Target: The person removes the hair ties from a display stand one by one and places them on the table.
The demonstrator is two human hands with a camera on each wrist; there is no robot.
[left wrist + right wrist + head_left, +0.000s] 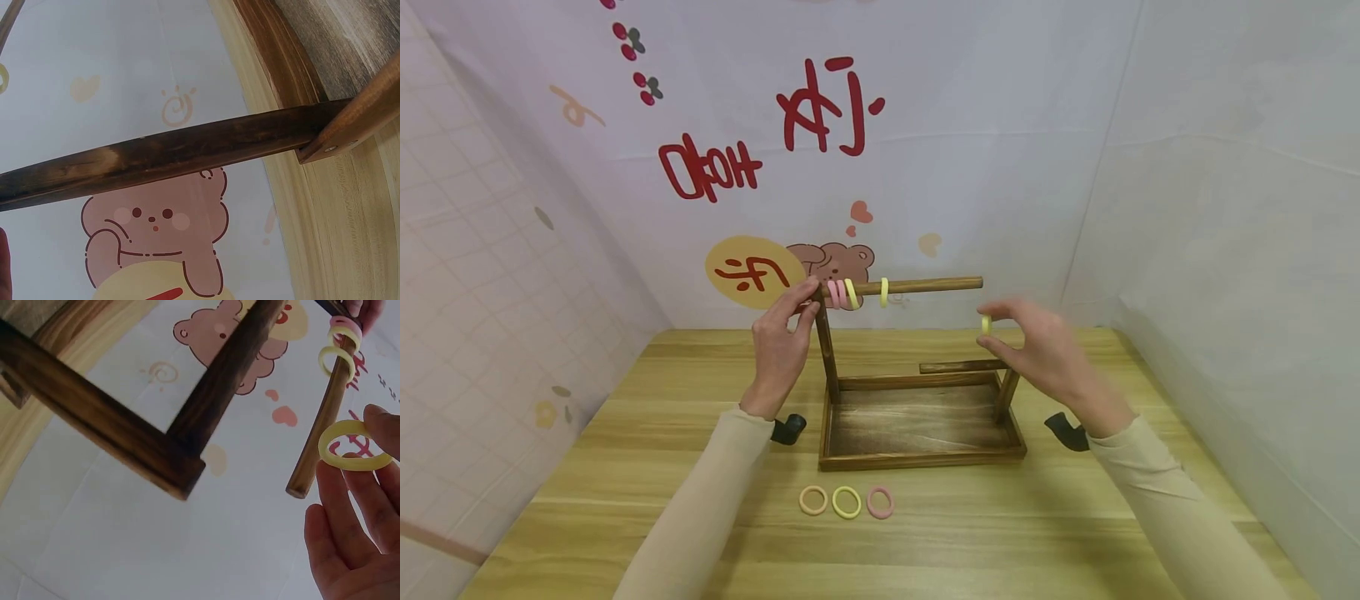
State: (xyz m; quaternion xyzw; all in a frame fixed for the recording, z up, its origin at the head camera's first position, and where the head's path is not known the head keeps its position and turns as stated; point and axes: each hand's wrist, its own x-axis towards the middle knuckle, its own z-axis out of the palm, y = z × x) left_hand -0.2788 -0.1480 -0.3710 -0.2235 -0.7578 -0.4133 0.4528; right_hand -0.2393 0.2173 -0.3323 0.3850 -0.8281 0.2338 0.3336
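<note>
The rack (917, 459) is dark brown with streaky grain, its rod (936, 285) brown too; the table (692, 467) is pale yellow-brown, also grained. On the rod, 2 pink rings (832, 293) and 2 yellow rings (884, 292). The held ring (986, 325) is yellow; the 3 loose rings (848, 517) are orange, yellow and pink. Sleeves (1180, 500) are cream. The whitish backdrop (985, 167) bears red lettering (812, 112), a pinkish-brown bear (150, 228), a yellow oval (722, 271) and pink hearts (861, 212).

White cloth backdrop (985, 167) w/ red letters (856, 108), yellow oval (752, 273) beside pinkish bear (838, 261), sm. hearts (861, 213) above bear, cherries (628, 52) upper L; wood-grain table (955, 533) below.
</note>
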